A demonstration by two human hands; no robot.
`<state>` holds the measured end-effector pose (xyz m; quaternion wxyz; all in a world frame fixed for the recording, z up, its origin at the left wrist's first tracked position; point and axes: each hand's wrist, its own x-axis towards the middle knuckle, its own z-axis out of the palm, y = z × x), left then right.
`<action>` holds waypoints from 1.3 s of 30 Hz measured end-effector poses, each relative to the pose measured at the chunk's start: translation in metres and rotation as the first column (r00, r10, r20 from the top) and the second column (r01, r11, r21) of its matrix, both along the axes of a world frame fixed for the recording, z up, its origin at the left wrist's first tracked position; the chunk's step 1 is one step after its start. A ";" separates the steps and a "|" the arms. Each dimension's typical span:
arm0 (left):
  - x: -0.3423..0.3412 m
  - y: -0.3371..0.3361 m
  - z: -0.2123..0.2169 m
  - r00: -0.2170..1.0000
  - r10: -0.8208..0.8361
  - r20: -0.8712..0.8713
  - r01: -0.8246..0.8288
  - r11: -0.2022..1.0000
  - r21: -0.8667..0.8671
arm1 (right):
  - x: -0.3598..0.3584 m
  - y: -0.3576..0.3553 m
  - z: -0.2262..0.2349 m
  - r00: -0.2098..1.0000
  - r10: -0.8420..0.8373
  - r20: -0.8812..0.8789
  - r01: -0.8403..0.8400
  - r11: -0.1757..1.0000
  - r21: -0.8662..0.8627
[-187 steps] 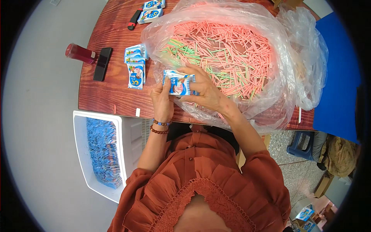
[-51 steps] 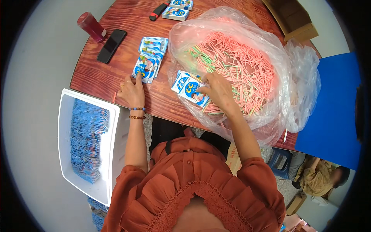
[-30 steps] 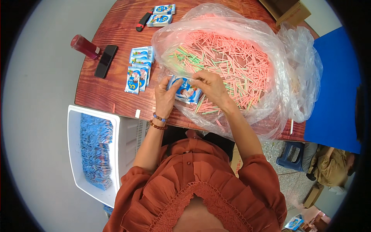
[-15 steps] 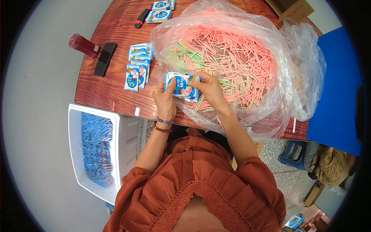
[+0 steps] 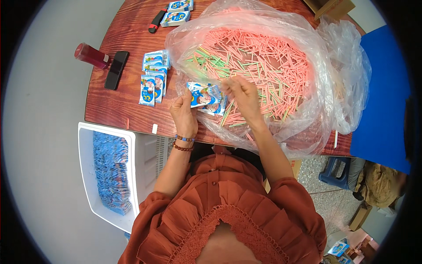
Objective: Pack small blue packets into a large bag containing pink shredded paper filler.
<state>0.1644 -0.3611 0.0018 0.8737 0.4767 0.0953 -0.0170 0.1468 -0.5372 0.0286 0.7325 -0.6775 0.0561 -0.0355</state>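
My left hand (image 5: 183, 113) grips a small stack of blue and white printed packets (image 5: 206, 97) at the near edge of a big clear plastic bag (image 5: 307, 57). The bag lies open on the wooden table (image 5: 118, 110) and is full of pink and green sticks (image 5: 259, 61). My right hand (image 5: 241, 93) hovers over the sticks just right of the packets, fingers pinched together at the packets' top edge. What the fingers pinch is too small to tell.
More blue packets (image 5: 153, 81) lie in a loose pile left of the bag, and others (image 5: 176, 12) at the table's far edge beside a red and black pen-like object (image 5: 154, 22). A red bottle (image 5: 90, 55) and a black phone (image 5: 116, 69) lie at the left. A white crate (image 5: 105, 176) of blue packets stands on the floor at my left.
My left hand came back from the packet pile on the left and took hold of the packets by the bag. My right hand has shifted from the packets toward the sticks.
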 end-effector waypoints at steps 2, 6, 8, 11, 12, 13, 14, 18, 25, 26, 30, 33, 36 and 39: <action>0.000 -0.002 0.010 0.996 -0.055 -0.063 0.054 0.998 -0.028 | 0.000 -0.007 0.000 0.985 -0.050 0.163 0.045 0.998 0.038; 0.000 -0.003 0.010 0.994 -0.087 -0.062 0.086 0.996 -0.020 | -0.003 -0.004 0.016 0.882 0.219 0.418 0.034 0.854 -0.519; -0.001 -0.007 0.016 0.994 -0.079 -0.077 0.076 0.996 -0.045 | -0.004 0.002 0.017 0.875 0.300 0.380 0.031 0.749 -0.662; -0.004 -0.004 0.010 0.991 -0.082 -0.103 0.085 0.996 0.026 | -0.004 0.001 0.006 0.830 0.452 0.327 -0.137 0.734 -0.666; -0.005 0.001 0.008 0.991 -0.082 -0.103 0.085 0.996 0.025 | -0.001 -0.002 0.004 0.830 0.452 0.327 -0.137 0.733 -0.666; -0.005 0.007 0.007 0.989 -0.112 -0.093 0.116 0.993 0.032 | 0.005 -0.007 0.001 0.827 0.483 0.289 -0.326 0.829 -0.453; -0.006 0.011 0.006 0.986 -0.146 -0.084 0.150 0.988 0.037 | 0.010 -0.011 0.000 0.816 0.518 0.257 -0.480 0.855 -0.199; -0.002 0.017 0.012 0.990 -0.124 -0.065 0.128 0.990 0.063 | 0.066 -0.024 0.015 0.979 0.183 0.092 -0.151 0.949 -0.277; -0.001 0.019 0.012 0.997 -0.056 -0.057 0.058 0.998 0.033 | 0.175 -0.006 -0.004 0.973 0.194 0.122 0.077 0.221 -0.972; -0.002 0.021 0.014 0.996 -0.040 -0.077 0.042 0.999 0.034 | 0.180 0.000 -0.003 0.972 0.204 0.117 0.071 0.220 -0.973; 0.001 0.027 0.007 0.996 -0.059 -0.072 0.059 0.998 -0.009 | 0.198 0.011 -0.013 0.993 0.110 -0.034 -0.054 0.183 -0.982; 0.004 0.026 0.005 0.996 -0.043 -0.084 0.042 0.999 -0.014 | 0.207 0.013 -0.026 0.987 0.161 -0.023 -0.061 0.233 -0.971; 0.004 0.024 0.013 0.992 -0.031 -0.122 0.030 1.000 -0.005 | 0.212 0.007 -0.035 0.983 0.175 -0.062 -0.108 0.269 -0.957; 0.004 0.028 0.005 0.996 -0.037 -0.081 0.034 0.999 -0.040 | 0.216 0.007 -0.047 0.977 0.199 -0.073 -0.126 0.264 -0.956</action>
